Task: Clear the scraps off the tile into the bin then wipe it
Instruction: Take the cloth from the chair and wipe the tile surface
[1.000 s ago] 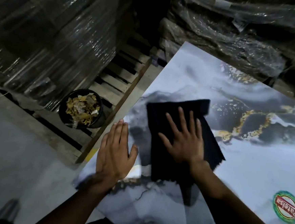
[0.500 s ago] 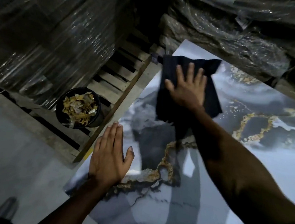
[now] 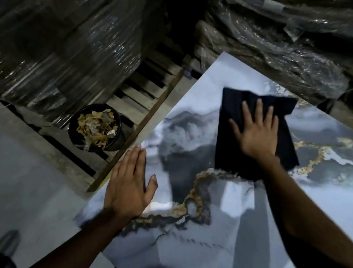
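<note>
A large glossy marble-patterned tile [image 3: 192, 135], white and grey with gold veins, fills the right and lower part of the view. A dark cloth [image 3: 232, 108] lies flat on its far half. My right hand [image 3: 256, 131] presses down on the cloth with fingers spread. My left hand [image 3: 129, 185] rests flat on the tile's left edge, fingers together, holding nothing. A black round bin [image 3: 116, 141] stands left of the tile on a pallet, filled with brown and white scraps [image 3: 97, 127]. No scraps show on the tile.
A wooden pallet [image 3: 145, 93] lies between the bin and the tile. Tall stacks wrapped in plastic film [image 3: 62, 40] rise at the left, and more wrapped goods [image 3: 283, 47] crowd the far right. Grey concrete floor [image 3: 16, 174] spreads at the lower left.
My right hand pushed the cloth from the tile's middle out to the far corner, then drew it back a little and to the right. My left hand stayed planted on the edge.
</note>
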The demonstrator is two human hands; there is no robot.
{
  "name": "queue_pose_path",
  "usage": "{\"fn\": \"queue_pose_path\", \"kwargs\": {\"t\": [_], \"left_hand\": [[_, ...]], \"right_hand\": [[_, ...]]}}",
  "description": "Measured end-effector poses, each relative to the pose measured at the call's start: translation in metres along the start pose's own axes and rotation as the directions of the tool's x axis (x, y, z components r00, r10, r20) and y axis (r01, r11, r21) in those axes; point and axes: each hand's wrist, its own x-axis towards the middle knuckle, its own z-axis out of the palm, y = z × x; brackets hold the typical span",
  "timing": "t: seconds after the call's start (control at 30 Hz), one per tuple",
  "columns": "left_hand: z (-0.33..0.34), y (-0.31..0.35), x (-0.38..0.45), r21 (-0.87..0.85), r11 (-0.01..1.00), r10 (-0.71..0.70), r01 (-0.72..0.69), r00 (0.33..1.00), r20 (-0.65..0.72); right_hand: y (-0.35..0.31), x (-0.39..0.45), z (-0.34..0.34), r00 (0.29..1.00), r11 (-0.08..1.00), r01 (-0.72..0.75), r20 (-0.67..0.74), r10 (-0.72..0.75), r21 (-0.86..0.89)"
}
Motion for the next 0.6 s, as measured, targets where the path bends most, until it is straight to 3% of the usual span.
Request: {"fn": "queue_pose_path", "kwargs": {"t": [0.1, 0.23, 0.37, 0.5, 0.6], "left_hand": [[0.001, -0.003, -0.001, -0.046, 0.999, 0.014, -0.015, 1.0, -0.025], [0.002, -0.01, -0.005, -0.175, 0.984, 0.031, -0.043, 0.997, -0.071], [-0.011, -0.018, -0.015, -0.331, 0.943, -0.067, 0.035, 0.994, -0.085], [-0.023, -0.055, -0.048, -0.309, 0.944, -0.137, 0.113, 0.989, -0.056], [-0.026, -0.083, -0.073, -0.307, 0.926, -0.236, 0.22, 0.972, -0.013]], "right_hand": [[-0.023, 0.057, -0.009, 0.996, 0.996, 0.084, 0.035, -0.084, 0.002], [-0.093, 0.067, -0.005, 0.919, 0.919, 0.392, 0.055, -0.39, -0.034], [-0.136, 0.024, 0.007, 0.804, 0.799, 0.586, -0.023, -0.594, -0.135], [-0.171, -0.036, 0.016, 0.7, 0.699, 0.709, -0.032, -0.714, -0.092], [-0.198, -0.079, 0.026, 0.67, 0.67, 0.74, -0.027, -0.742, -0.064]]}}
